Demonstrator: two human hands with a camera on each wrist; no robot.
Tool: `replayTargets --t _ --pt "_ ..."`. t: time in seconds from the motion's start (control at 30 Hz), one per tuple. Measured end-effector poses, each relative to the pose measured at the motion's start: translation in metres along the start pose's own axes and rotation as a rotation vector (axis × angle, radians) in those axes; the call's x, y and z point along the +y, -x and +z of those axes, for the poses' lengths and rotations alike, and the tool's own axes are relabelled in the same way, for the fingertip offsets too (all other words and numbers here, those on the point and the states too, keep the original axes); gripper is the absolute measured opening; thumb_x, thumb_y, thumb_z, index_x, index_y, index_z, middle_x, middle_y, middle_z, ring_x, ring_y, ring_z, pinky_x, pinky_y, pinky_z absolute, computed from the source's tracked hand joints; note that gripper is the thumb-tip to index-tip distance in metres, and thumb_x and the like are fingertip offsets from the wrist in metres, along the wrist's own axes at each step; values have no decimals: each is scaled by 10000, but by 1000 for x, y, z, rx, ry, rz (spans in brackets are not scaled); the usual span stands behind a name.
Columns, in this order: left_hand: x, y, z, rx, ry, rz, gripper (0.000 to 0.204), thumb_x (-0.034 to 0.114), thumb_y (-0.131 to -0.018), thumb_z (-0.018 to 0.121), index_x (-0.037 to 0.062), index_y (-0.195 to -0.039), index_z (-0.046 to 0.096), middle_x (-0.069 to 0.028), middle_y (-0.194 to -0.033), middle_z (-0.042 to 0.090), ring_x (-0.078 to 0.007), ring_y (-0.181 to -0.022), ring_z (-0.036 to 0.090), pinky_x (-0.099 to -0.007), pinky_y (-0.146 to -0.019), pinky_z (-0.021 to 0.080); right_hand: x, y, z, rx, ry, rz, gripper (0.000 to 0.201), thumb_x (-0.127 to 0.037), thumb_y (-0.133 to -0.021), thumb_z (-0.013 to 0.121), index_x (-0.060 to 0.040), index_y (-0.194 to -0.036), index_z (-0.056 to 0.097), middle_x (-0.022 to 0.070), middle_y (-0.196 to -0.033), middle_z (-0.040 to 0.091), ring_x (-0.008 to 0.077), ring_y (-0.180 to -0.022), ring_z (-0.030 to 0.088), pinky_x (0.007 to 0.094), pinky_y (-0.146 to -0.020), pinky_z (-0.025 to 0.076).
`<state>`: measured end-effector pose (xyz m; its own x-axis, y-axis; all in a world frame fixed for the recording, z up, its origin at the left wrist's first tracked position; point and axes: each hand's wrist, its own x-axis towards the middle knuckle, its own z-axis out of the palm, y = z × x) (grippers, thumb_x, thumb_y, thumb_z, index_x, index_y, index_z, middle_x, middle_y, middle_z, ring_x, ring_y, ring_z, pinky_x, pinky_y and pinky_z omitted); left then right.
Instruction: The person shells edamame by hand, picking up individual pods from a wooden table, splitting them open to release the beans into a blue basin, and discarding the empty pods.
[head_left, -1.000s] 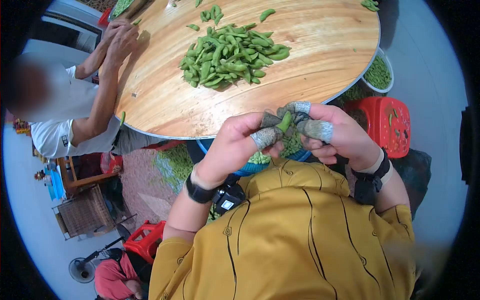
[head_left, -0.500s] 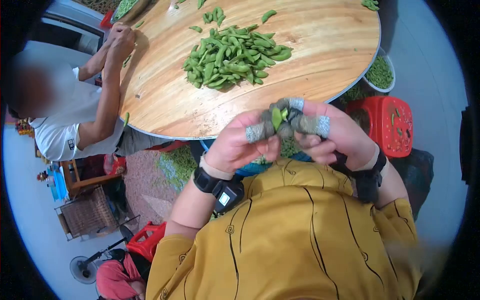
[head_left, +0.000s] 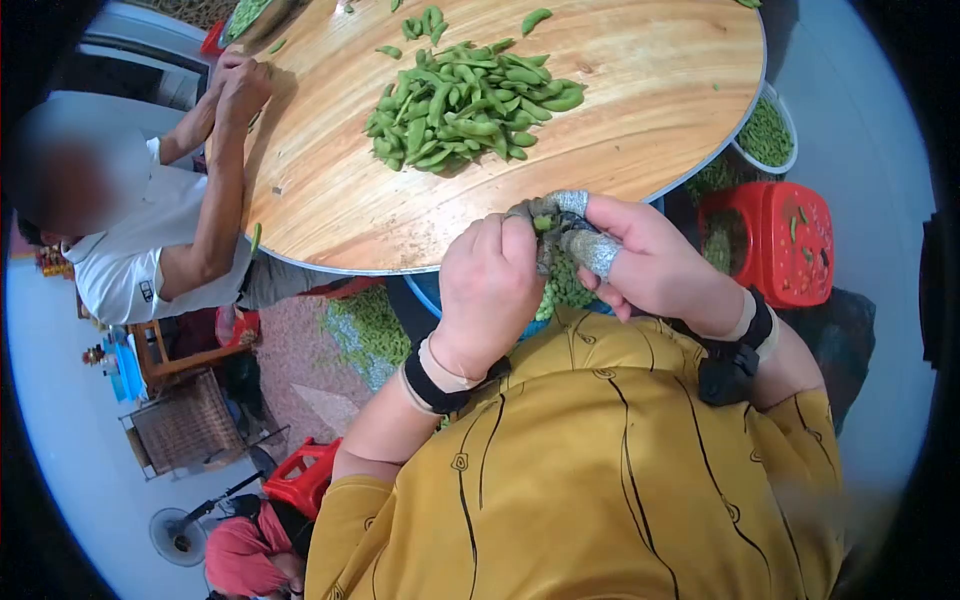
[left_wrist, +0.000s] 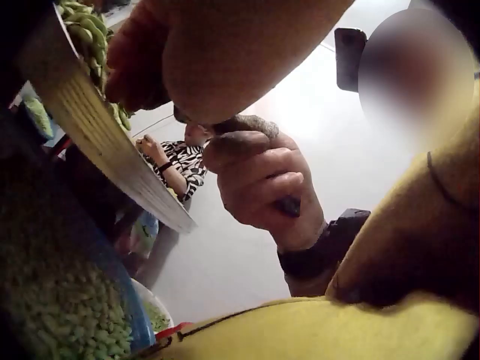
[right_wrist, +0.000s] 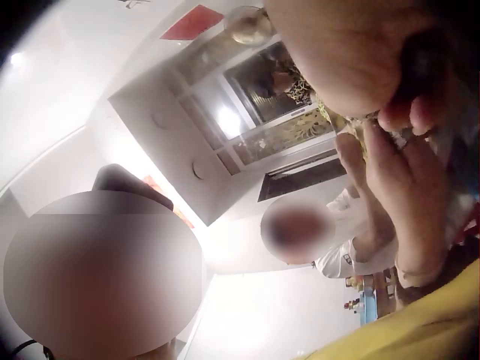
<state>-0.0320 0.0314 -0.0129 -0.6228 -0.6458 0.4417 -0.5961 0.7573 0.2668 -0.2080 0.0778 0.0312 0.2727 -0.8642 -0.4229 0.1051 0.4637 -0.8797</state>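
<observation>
Over the near table edge, both hands meet at a green soybean pod [head_left: 543, 223], mostly hidden by the fingers. My left hand [head_left: 490, 275] has its back turned up and its fingers curled at the pod. From the other side my right hand [head_left: 660, 255] pinches it between thumb and forefinger. Grey wrappings [head_left: 594, 252] cover the thumb and finger ends. Below the hands, shelled beans [head_left: 568, 288] lie in a blue basin [head_left: 424, 293]. A heap of whole pods [head_left: 465, 110] sits on the wooden table [head_left: 640, 130].
Across the table's left side sits a person in a white shirt [head_left: 120, 270], hands at the tabletop. A red stool [head_left: 795, 245] with pod scraps and a white tub [head_left: 768, 135] of green beans stand at right. Another person in pink [head_left: 245, 555] is at lower left.
The left hand has rolled over so its back faces up, and its fingers now cover more of the pod. Both hands stay together near the table edge.
</observation>
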Motion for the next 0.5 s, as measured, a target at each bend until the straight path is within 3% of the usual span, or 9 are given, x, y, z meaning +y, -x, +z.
replayTargets --t 0.07,0.13,0.17,0.23,0.27,0.4,0.47,0.5 --pt "0 1 2 29 9 -10 310 -6 -573 630 10 -867 533 -134 -712 496 -311 -623 537 -373 -554 450 0 0 -3 2 7 -17 296 -93 -928 421 -79 -1204 525 -15 -686 507 43 -482 449 200 -402 410" --pt "-1 0 -1 -70 211 -52 201 23 -736 614 -8 -920 540 -132 -757 557 -267 -633 565 -322 -564 458 1 1 -5 -8 -47 8 305 -88 -924 424 -82 -1212 526 -18 -685 503 40 -479 444 196 -400 401" --pt "-2 -2 -6 -72 212 -50 201 23 -736 614 -8 -920 540 -132 -757 557 -267 -633 565 -322 -564 458 1 1 -7 -21 -98 34 315 -82 -921 427 -85 -1220 526 -20 -684 500 37 -477 439 191 -399 392" --pt "-4 -9 -23 -447 1684 -930 154 110 -910 524 -22 -985 549 -118 -828 614 -196 -652 577 -281 -593 465 3 4 -13 -66 -195 50 321 -84 -923 431 -88 -1230 525 -23 -682 496 35 -473 433 186 -397 378" --pt "-9 -5 -25 -490 1878 -854 229 172 -979 440 -19 -1036 554 -93 -859 630 -137 -657 555 -254 -613 462 4 5 -15 -111 -292 68 328 -85 -925 435 -92 -1240 524 -26 -681 493 33 -470 426 181 -396 365" --pt "-10 1 -23 -540 1874 -847 194 119 -958 442 -22 -1024 558 -91 -847 623 -139 -662 563 -263 -636 478 14 5 -19 -141 -273 45 341 -129 -930 464 -94 -1266 510 -24 -685 497 21 -457 407 174 -390 334" --pt "-10 2 -22 -536 1541 -787 228 73 -946 456 -40 -1128 533 -76 -888 617 -143 -709 569 -252 -650 477 16 2 -22 -66 89 -88 341 -150 -897 545 -71 -1229 536 -17 -718 538 55 -504 469 207 -451 401" --pt "-10 2 -22 -535 1546 -786 228 73 -946 456 -40 -1128 533 -76 -888 617 -143 -709 569 -252 -650 477 23 -1 -22 -64 92 -86 341 -150 -897 545 -71 -1229 536 -17 -718 538 55 -504 469 207 -451 401"
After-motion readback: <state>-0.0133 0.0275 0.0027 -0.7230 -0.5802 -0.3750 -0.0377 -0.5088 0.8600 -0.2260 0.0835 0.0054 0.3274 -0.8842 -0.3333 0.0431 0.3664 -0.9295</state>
